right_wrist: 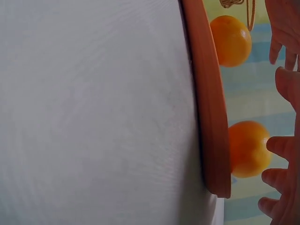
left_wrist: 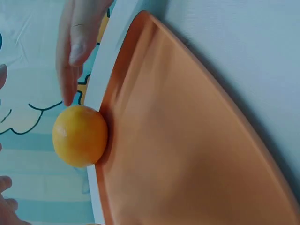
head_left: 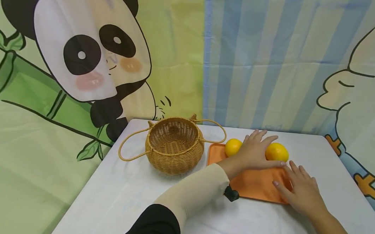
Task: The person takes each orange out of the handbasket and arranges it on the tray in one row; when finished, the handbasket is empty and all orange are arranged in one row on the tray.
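Note:
An orange rectangular tray [head_left: 257,187] lies on the white table and bears two oranges. The left orange [head_left: 232,147] sits by its far left corner, the right orange [head_left: 276,152] by its far right side. My left hand [head_left: 254,152] is stretched over the tray between the two oranges, fingers extended, gripping neither. Over the tray's right edge hovers my right hand [head_left: 304,190], fingers spread and holding nothing. In the right wrist view its fingertips [right_wrist: 281,146] appear close to the nearer orange [right_wrist: 247,149]; whether they touch cannot be told.
Left of the tray stands a round woven basket [head_left: 174,158] with its two looped handles [head_left: 131,159] folded outward; one reaches over toward the tray's far left corner. A cartoon-printed curtain [head_left: 178,53] hangs behind the white tabletop [head_left: 158,196].

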The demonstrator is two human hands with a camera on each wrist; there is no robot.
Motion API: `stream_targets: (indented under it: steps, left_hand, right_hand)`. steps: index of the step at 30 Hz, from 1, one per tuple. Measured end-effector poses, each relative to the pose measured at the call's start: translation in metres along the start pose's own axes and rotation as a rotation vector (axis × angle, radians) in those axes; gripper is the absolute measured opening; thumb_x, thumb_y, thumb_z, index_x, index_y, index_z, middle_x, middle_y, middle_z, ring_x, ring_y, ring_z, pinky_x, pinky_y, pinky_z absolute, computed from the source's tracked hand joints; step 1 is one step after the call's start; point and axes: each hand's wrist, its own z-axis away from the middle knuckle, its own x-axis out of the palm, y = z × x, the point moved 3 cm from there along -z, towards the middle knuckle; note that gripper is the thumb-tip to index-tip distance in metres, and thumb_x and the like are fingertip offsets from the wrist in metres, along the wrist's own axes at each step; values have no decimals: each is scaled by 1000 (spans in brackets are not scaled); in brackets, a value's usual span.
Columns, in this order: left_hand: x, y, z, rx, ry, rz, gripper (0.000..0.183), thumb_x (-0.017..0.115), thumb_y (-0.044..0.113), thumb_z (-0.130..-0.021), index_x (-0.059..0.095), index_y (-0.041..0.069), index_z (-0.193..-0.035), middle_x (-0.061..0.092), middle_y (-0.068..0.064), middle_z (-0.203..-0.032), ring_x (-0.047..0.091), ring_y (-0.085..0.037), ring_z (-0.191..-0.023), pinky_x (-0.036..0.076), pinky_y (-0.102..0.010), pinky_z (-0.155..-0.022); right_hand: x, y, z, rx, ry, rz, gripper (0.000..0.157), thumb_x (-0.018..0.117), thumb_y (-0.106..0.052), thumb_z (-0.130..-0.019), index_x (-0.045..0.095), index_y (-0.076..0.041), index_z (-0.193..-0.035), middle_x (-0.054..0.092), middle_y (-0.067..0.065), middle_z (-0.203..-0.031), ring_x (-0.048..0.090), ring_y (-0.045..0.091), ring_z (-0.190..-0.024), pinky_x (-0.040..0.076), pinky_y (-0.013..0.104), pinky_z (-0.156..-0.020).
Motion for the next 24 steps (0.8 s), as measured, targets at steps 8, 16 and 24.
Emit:
stream_targets:
  steps: [8, 16, 24]
  left_hand:
    - [-5, -3, 11, -25, 50, -137, 99, 41, 96, -86, 16, 50, -169, 6, 6, -179, 4, -27, -165, 13, -58, -129]
    - [-11, -9, 24, -44, 124, -230, 102, 37, 98, -84, 16, 47, -170, 7, 1, -179, 2, -31, -165, 12, -61, -128]
    - [-21, -18, 47, -66, 187, -293, 107, 34, 100, -83, 18, 43, -171, 0, -6, -180, -2, -36, -164, 9, -68, -126]
  right_hand:
    - [-7, 0, -5, -12, 74, 43, 90, 61, -61, -101, 36, -1, -163, 26, 40, -164, 20, 69, -145, 10, 92, -104]
    - [-14, 0, -7, 18, 103, 63, 93, 61, -63, -100, 34, -1, -163, 21, 39, -166, 14, 67, -149, 3, 90, -107]
    - [-23, -4, -6, 12, 156, 88, 99, 61, -66, -99, 27, -4, -167, 14, 36, -170, 8, 64, -152, -6, 86, -110]
